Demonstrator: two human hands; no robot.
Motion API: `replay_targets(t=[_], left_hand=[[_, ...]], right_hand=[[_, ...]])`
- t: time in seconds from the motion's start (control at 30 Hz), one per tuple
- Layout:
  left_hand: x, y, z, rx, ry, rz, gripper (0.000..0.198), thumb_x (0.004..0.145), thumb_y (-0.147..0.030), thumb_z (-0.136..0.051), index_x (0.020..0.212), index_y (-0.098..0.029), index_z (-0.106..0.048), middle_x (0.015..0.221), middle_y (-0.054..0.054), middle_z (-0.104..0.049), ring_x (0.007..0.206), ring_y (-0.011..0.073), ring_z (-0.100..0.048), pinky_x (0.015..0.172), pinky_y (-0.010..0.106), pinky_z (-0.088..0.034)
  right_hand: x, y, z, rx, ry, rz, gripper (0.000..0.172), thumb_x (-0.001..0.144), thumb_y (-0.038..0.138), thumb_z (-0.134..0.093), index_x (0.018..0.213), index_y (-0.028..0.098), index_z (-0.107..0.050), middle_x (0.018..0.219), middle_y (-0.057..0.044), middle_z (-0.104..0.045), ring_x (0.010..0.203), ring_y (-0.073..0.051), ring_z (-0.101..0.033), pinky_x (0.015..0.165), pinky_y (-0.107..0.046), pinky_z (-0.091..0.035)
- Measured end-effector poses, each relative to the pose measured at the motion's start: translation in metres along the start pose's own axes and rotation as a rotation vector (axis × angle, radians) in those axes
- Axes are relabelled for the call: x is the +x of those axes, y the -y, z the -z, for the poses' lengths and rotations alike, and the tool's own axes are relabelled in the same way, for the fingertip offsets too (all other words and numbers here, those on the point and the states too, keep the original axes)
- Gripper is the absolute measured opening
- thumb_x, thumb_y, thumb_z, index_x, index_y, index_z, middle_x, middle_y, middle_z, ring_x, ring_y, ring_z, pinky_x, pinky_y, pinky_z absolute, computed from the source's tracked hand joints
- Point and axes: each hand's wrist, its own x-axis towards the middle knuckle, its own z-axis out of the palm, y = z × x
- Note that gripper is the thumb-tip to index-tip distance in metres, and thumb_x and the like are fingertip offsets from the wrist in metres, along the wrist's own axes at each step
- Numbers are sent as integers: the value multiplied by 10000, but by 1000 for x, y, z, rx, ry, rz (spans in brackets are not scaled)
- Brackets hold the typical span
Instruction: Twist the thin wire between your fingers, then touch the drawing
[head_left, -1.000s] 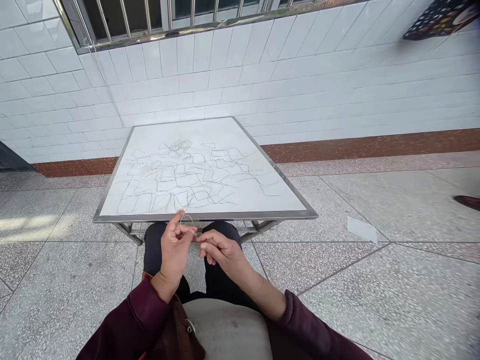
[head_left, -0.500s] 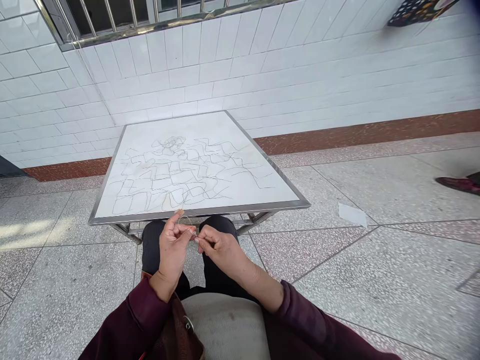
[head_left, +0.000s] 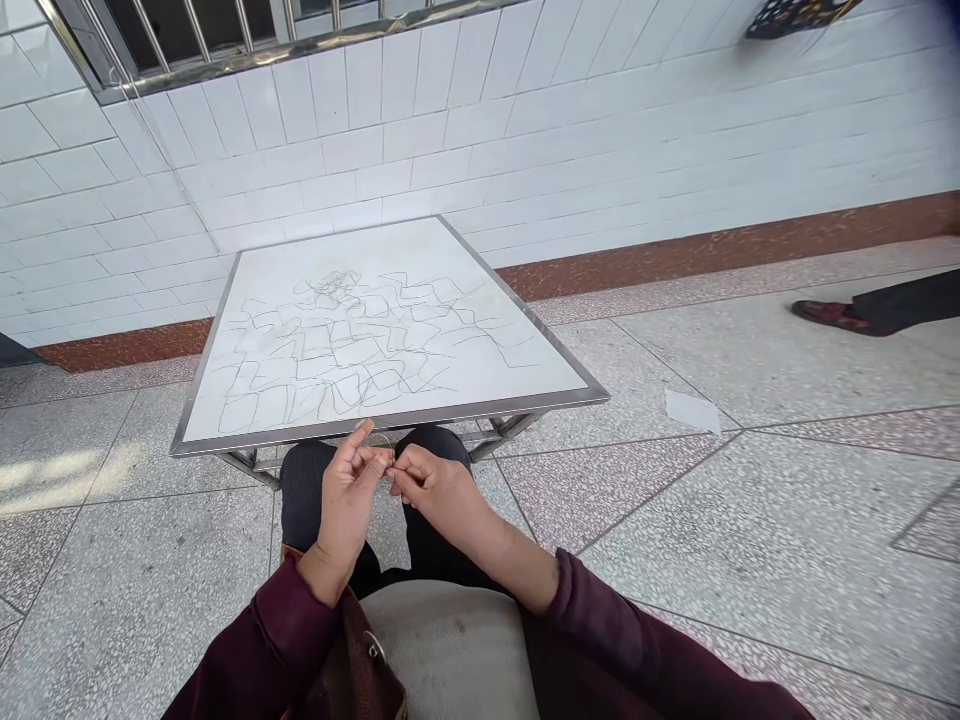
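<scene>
A thin wire (head_left: 384,437) curves in a small loop above my fingertips, just off the near edge of the table. My left hand (head_left: 349,492) pinches it between thumb and forefinger, with another finger raised. Close against it, my right hand (head_left: 433,488) also has thumb and forefinger pressed together on the wire. The wire's lower end is hidden by the fingers. Many thin, bent wires (head_left: 352,352) lie spread over the white tabletop (head_left: 397,235), with a tangled bunch (head_left: 335,287) toward the back.
The metal-edged table stands by a white tiled wall (head_left: 420,110) with a barred window (head_left: 225,35). A pale sheet (head_left: 692,411) lies on the speckled floor at right. Beyond it is another person's shoe and trouser leg (head_left: 847,315). A dark patterned item (head_left: 799,15) is at upper right.
The view has shifted slightly, and more of the other person's leg shows at right. Both hands keep their pinch on the wire, nearly in place.
</scene>
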Motion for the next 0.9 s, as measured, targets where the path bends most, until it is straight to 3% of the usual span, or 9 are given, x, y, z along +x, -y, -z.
replay_targets(t=[0.17, 0.27, 0.4, 0.5, 0.63, 0.9], left_hand=[[5, -3, 0, -46, -75, -17, 503, 770, -280, -764, 1240, -185, -610, 827, 22, -740, 900, 178, -674, 906, 341, -488], [8, -8, 3, -143, -123, 13, 502, 732, -268, -793, 1195, -175, -623, 764, 9, -727, 882, 172, -675, 867, 322, -498], [10, -14, 4, -267, -140, 45, 520, 699, -240, -817, 1176, -166, -622, 758, 3, -719, 819, 149, -674, 802, 287, -510], [8, -16, 3, -303, -116, 56, 517, 697, -226, -821, 1172, -172, -626, 785, 6, -722, 809, 141, -678, 799, 282, -514], [5, -13, 1, -280, -78, 46, 472, 713, -231, -810, 1149, -176, -638, 771, -2, -718, 776, 127, -675, 796, 269, -513], [5, -10, 3, -141, -96, 76, 464, 720, -250, -799, 1144, -156, -636, 748, 11, -724, 723, 133, -685, 740, 270, -539]], right_hand=[[-1, -1, -3, -7, -31, 104, 33, 865, 254, -601, 882, 231, -618, 769, -1, -722, 663, -165, -667, 629, -279, -482], [-3, -1, -3, 182, 16, 124, 123, 873, 273, -589, 978, 247, -648, 866, -11, -729, 732, -170, -679, 654, -289, -522], [-2, -1, -3, 435, 4, 33, 210, 910, 370, -547, 1058, 250, -636, 916, -28, -703, 686, -151, -651, 631, -306, -553], [1, -1, -2, 637, -11, -80, 263, 834, 389, -664, 1044, 247, -595, 923, -13, -664, 682, -131, -629, 601, -283, -539], [3, 1, 0, 859, 116, -188, 308, 765, 378, -751, 973, 226, -582, 903, 9, -608, 696, -101, -587, 579, -234, -496], [2, 3, -3, 807, 118, -146, 280, 770, 383, -752, 937, 216, -602, 815, 19, -580, 655, -102, -488, 548, -238, -459]])
